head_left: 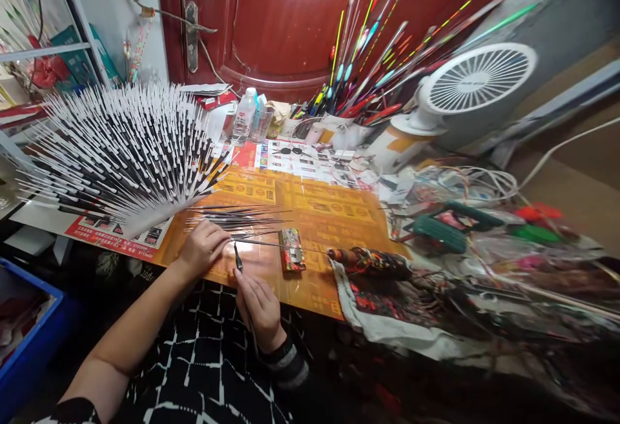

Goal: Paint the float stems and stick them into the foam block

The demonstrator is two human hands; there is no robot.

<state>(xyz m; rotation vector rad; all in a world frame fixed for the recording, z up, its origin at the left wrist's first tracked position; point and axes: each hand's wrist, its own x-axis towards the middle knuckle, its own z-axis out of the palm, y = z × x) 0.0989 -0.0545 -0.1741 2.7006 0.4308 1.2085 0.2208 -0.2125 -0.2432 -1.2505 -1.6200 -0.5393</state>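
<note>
A slim dark rod (261,242) runs across the table, one end at my left hand (206,246) and the other reaching the tip of a dark, wrapped cylindrical tool (372,261) at the right. The fingers of my left hand are closed around the rod's left end. In a pinch, my right hand (261,304) holds a small dark pen-like tool (237,259); its upper tip is at or just below the rod. A bundle of thin dark rods (237,217) lies just beyond my hands. Under the rod sits a small colourful box (292,251).
At left, a white holder (155,214) bristles with many white-tipped black sticks. Behind stand a plastic bottle (245,114), cups of bright fishing floats and a white fan (475,82). Cables and a green-handled tool (440,230) clutter the right. A blue bin (33,340) stands lower left.
</note>
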